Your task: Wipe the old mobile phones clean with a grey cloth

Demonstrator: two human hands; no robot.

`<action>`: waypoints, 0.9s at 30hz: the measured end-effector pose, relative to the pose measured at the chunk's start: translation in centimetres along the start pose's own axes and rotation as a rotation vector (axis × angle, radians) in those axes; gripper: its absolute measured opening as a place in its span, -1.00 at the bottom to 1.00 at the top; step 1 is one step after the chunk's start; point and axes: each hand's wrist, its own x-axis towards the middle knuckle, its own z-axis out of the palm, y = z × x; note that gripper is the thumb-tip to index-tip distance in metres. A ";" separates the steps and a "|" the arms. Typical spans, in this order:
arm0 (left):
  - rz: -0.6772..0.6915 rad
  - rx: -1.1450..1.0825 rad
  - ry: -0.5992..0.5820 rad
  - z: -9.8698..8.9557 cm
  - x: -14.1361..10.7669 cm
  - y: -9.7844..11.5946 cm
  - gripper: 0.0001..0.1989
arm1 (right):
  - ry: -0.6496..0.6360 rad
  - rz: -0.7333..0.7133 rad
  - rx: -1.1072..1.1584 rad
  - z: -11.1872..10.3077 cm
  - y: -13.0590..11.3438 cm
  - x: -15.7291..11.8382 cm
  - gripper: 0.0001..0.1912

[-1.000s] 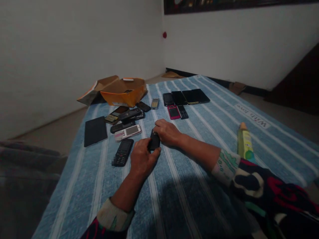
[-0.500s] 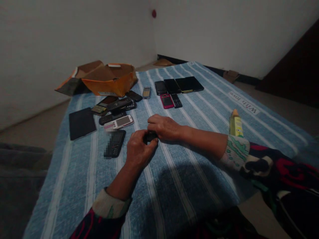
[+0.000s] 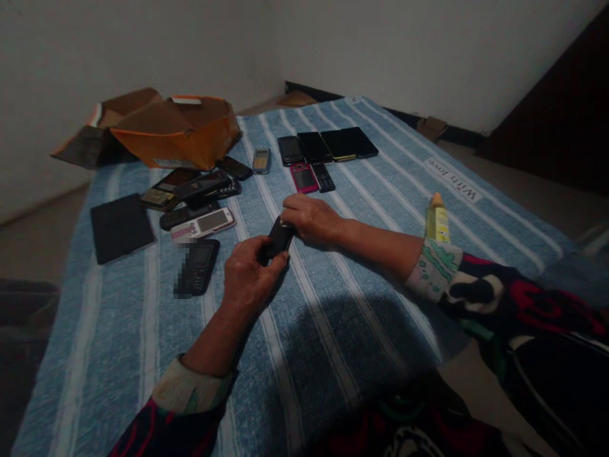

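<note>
Black and oblong, a small phone (image 3: 280, 236) was clamped between the bare left hand's (image 3: 247, 271) thumb and fingers, while the bare right hand (image 3: 311, 219) gripped its far end, presumably to steady it. Beyond, a pink-framed phone (image 3: 304, 178) lay beside a slim black keypad phone (image 3: 324, 178), probably so both could be seen.

Phone pile (image 3: 202, 186) before box (image 3: 166, 147), bottle (image 3: 438, 222) right of right hand (image 3: 311, 219).

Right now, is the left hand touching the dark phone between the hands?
Touching. Head view: left hand grips the near end of the dark phone between thumb and fingers.
</note>
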 end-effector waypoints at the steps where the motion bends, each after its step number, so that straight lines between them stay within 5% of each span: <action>1: -0.013 -0.023 -0.004 -0.1 0.0 0.0 -0.74 | -0.001 0.007 0.008 -0.1 0.1 0.0 -0.77; 15: -0.174 -0.394 -0.022 -1.4 0.3 0.9 -0.79 | 0.046 -0.210 0.077 -2.0 -1.8 -0.3 -0.73; 21: -0.232 -0.424 -0.029 -1.4 0.5 0.7 -0.75 | 0.105 -0.082 0.059 -0.4 1.1 0.1 -0.72; 27: -0.120 -0.200 -0.013 -1.9 0.5 0.4 -0.69 | 0.189 0.086 0.121 1.2 1.5 1.0 -0.71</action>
